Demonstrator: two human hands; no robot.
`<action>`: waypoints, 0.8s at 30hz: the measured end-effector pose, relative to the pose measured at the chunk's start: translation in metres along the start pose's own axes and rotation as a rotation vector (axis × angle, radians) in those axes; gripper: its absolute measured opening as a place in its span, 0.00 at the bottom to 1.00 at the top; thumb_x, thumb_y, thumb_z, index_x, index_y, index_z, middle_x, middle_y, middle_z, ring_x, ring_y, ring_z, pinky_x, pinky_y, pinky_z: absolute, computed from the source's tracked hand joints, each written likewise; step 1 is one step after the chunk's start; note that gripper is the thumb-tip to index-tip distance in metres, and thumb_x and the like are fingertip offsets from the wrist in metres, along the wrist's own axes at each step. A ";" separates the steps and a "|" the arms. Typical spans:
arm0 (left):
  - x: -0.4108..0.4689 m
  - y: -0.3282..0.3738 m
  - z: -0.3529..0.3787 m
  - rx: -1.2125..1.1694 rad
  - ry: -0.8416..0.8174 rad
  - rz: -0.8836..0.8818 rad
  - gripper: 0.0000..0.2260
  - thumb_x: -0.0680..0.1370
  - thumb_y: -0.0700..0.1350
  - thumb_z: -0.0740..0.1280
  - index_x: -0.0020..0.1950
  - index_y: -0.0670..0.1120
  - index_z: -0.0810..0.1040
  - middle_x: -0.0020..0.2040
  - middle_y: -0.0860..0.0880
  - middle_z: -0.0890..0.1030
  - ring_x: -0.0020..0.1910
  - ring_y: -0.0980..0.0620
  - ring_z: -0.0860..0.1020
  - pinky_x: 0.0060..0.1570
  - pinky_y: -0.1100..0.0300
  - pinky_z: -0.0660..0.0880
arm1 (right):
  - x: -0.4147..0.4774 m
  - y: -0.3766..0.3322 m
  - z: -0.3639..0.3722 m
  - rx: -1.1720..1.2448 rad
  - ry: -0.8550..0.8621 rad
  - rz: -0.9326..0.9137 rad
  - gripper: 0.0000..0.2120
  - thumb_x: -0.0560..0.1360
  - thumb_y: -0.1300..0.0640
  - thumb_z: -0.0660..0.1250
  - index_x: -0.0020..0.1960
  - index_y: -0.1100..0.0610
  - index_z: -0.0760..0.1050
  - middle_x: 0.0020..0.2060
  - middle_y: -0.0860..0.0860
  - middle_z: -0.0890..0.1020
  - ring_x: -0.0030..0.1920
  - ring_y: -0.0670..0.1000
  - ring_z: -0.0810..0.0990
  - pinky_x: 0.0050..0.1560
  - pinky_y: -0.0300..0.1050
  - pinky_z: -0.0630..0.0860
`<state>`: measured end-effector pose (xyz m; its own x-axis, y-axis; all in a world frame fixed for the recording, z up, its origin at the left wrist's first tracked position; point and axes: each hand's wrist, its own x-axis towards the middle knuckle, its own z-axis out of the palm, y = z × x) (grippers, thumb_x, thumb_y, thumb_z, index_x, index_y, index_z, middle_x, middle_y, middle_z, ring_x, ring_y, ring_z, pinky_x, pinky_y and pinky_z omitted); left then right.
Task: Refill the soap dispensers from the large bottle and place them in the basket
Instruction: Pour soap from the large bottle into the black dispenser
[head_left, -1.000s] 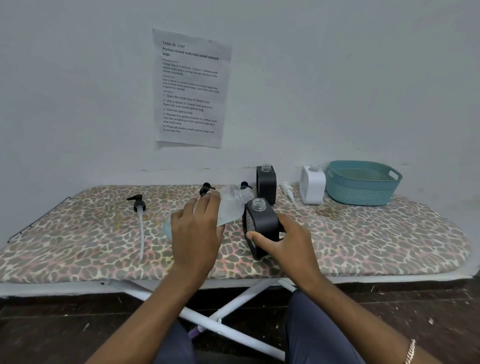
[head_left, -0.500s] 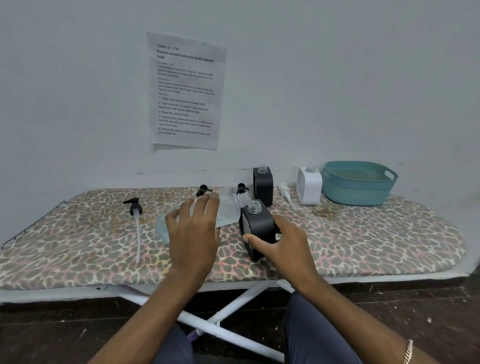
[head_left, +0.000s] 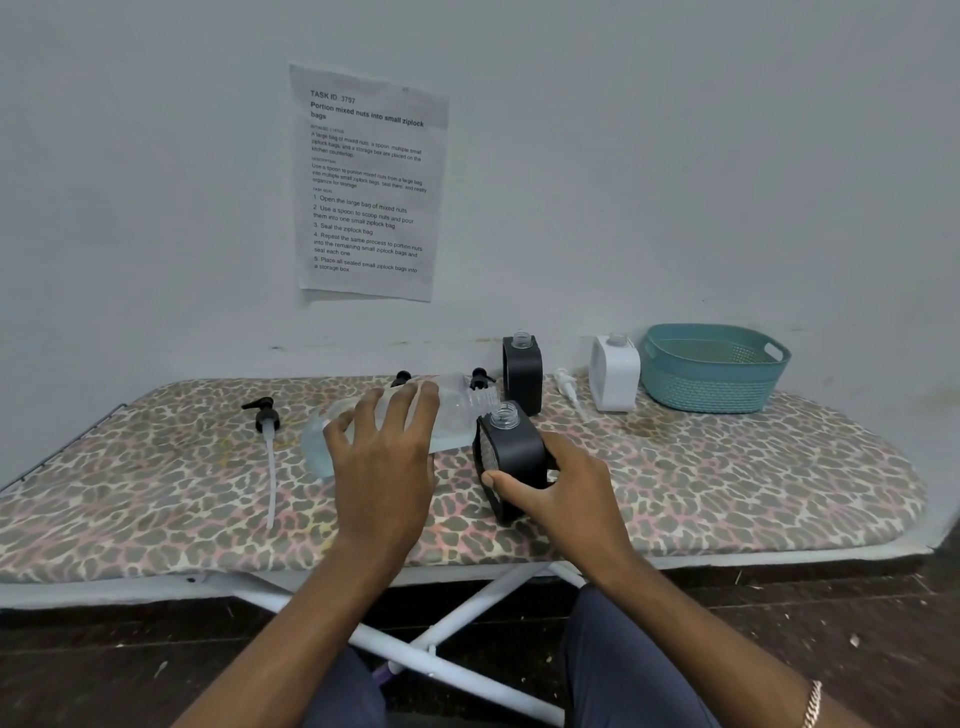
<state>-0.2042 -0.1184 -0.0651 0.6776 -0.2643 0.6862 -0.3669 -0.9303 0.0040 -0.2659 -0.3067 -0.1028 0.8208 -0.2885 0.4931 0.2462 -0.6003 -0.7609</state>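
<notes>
Head view: left hand (head_left: 384, 467) grips the tipped clear bottle (head_left: 457, 415); right hand (head_left: 569, 496) clasps the uncapped black dispenser (head_left: 514, 449).

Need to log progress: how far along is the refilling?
Done: pumps are off all three dispensers. In hand: left hand tilts the large bottle at the black dispenser the right hand grips. Left: rear black dispenser, white dispenser, then the basket, holding none yet.

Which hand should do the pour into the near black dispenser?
Left. The left hand grips the large clear bottle, tipped with its mouth right by the open neck of the near black dispenser. The right hand is occupied gripping that dispenser, so it likely should just steady it.
</notes>
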 end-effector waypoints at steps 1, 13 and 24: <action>0.000 0.000 0.000 0.002 0.006 0.001 0.34 0.69 0.35 0.79 0.74 0.48 0.74 0.68 0.46 0.81 0.68 0.37 0.76 0.59 0.37 0.71 | 0.000 0.000 0.000 0.003 -0.004 0.005 0.15 0.71 0.41 0.80 0.48 0.33 0.75 0.49 0.27 0.81 0.51 0.31 0.80 0.47 0.24 0.73; 0.001 0.001 0.001 0.018 0.056 0.009 0.35 0.69 0.34 0.77 0.74 0.49 0.73 0.68 0.47 0.81 0.70 0.38 0.74 0.61 0.38 0.68 | 0.003 0.004 -0.005 0.051 -0.051 0.071 0.18 0.70 0.40 0.79 0.56 0.41 0.80 0.47 0.36 0.86 0.50 0.33 0.82 0.47 0.26 0.75; 0.003 0.002 0.001 0.028 0.059 0.007 0.35 0.69 0.33 0.76 0.74 0.49 0.74 0.68 0.47 0.81 0.71 0.38 0.73 0.62 0.38 0.66 | 0.004 0.006 -0.005 0.062 -0.061 0.087 0.20 0.70 0.40 0.79 0.59 0.44 0.81 0.48 0.37 0.86 0.50 0.34 0.82 0.47 0.27 0.76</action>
<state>-0.2019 -0.1210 -0.0636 0.6357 -0.2563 0.7281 -0.3528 -0.9355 -0.0213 -0.2639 -0.3147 -0.1031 0.8697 -0.2909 0.3988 0.2020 -0.5273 -0.8253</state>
